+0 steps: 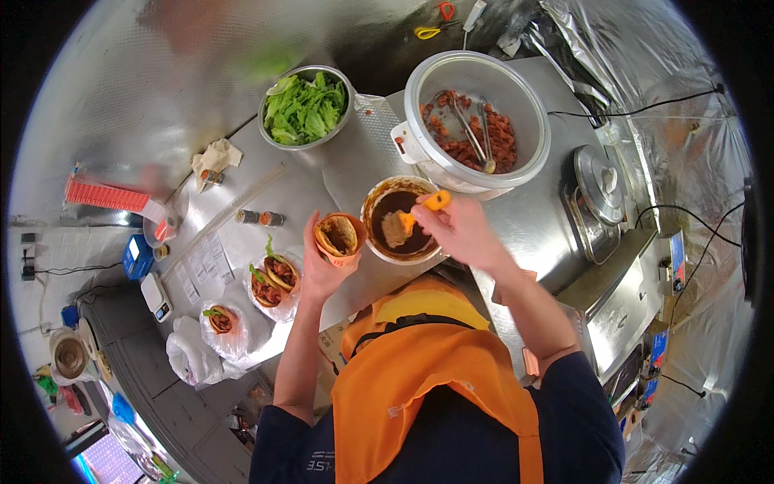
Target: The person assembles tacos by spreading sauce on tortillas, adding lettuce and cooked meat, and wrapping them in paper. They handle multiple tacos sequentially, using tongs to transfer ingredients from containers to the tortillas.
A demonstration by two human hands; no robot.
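Observation:
My left hand (322, 266) holds a folded flatbread in an orange paper wrapper (338, 237), open side up. My right hand (461, 230) grips the orange handle of a brush (403, 223) whose bristles dip into a metal bowl of dark brown sauce (379, 199). The wrapped flatbread sits just left of that bowl. Behind the bowl stands a large white pot (451, 74) with reddish chopped meat and metal tongs (474, 131) inside.
A metal bowl of green lettuce (305, 107) stands at the back left. Filled wraps in clear bags (271, 281) and another bagged wrap (220, 321) lie on the steel counter to my left. A lidded metal pot (601, 182) sits to the right. Foil covers the walls.

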